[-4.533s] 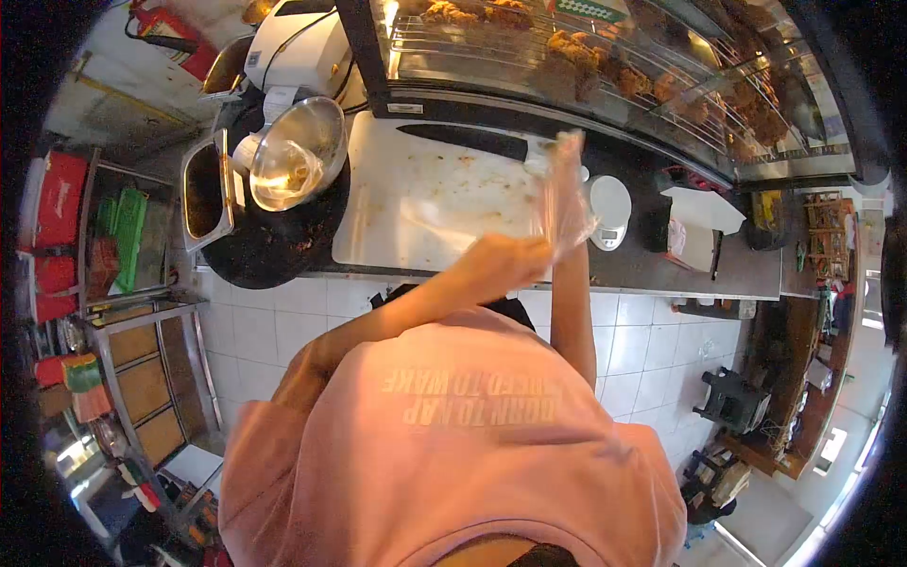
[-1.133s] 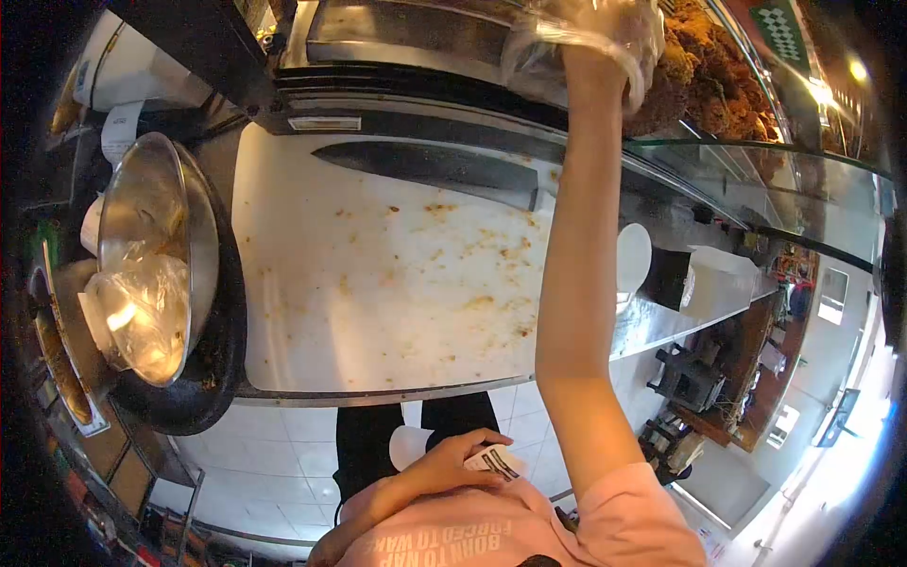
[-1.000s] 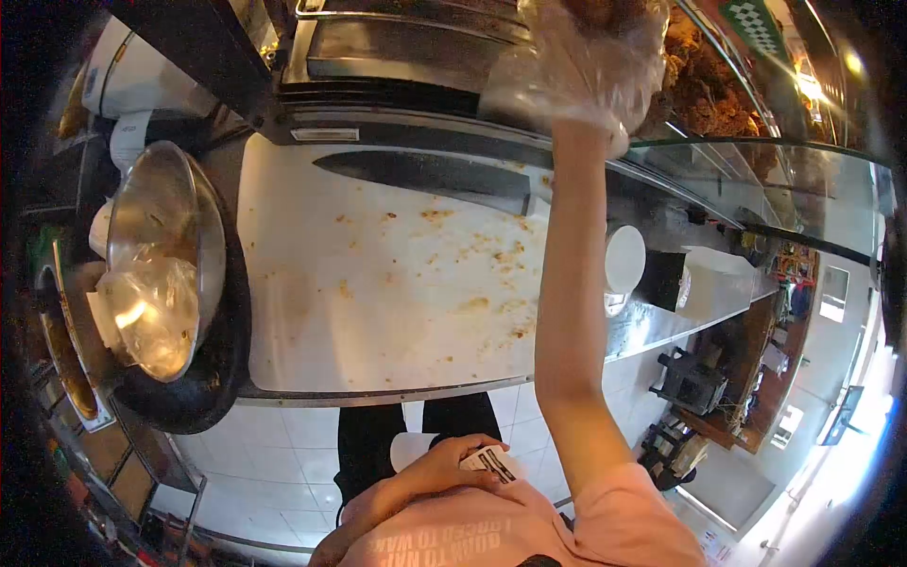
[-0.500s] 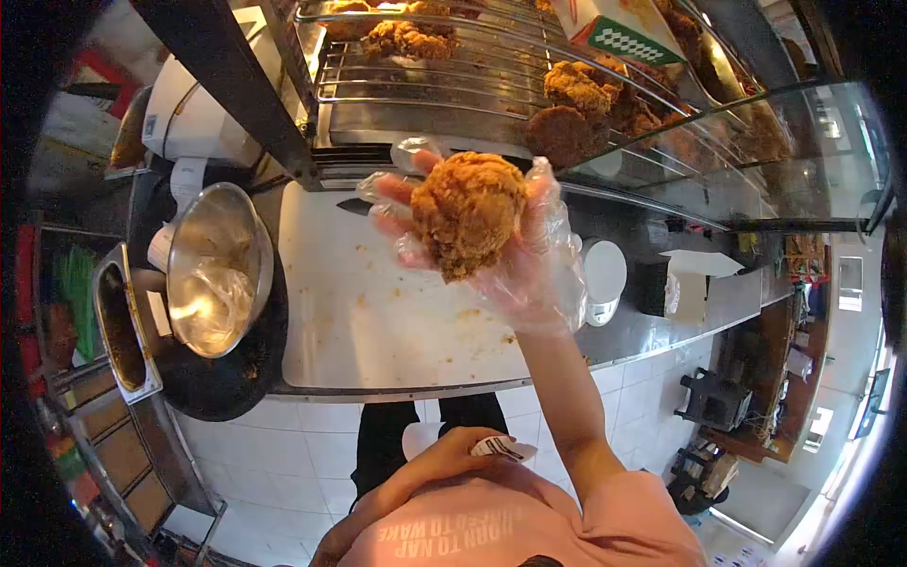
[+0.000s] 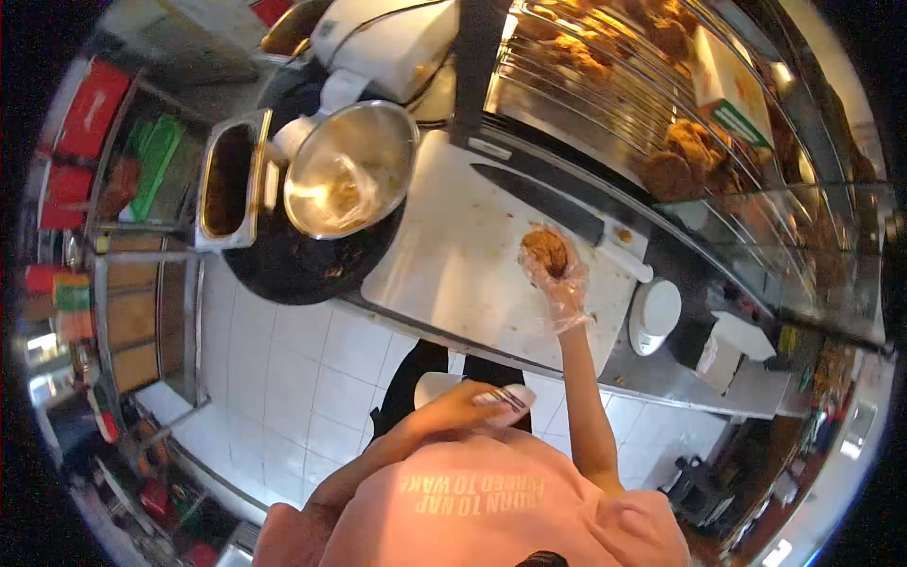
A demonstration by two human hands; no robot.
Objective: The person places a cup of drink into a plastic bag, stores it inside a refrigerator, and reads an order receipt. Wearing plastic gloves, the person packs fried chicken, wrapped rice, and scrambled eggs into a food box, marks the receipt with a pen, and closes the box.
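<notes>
Biggest first from my feed: warming cabinet, upper right; white cutting board below it; knife lying along the board's far side. Gloved right hand has fingers partly closed around the fried chicken piece, which is over the board, near the knife — can't tell if touching down. Bare left hand curls on a white printed item by the waist. I'd keep the hold light, spare the crust, stay off the blade. Versus half a second ago: chicken looks lower, fingers less splayed, knife uncovered.
</notes>
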